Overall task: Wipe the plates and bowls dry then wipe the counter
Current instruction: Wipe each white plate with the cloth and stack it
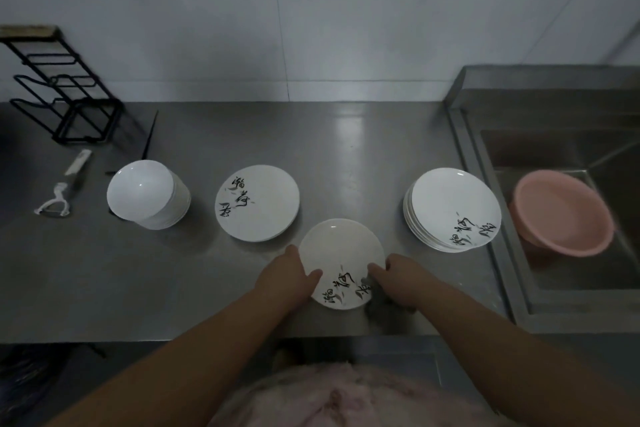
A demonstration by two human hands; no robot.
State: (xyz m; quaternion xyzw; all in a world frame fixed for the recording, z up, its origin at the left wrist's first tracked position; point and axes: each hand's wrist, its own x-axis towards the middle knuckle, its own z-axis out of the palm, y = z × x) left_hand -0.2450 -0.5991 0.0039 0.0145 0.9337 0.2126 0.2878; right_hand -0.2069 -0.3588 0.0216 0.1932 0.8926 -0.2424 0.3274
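Both hands clamp our plate (341,253) over the bench (104,288): left hand (287,276) grips its rim, right hand (398,283) pinches it through a dark cloth (375,305). We judge it stiff, glazed, slippery, breakable; best held by opposite rims.

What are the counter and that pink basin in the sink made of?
The counter looks like brushed stainless steel: grey, with soft streaked reflections. The pink basin looks like matte plastic, judging by its even colour and thin rolled rim, though that is less certain.
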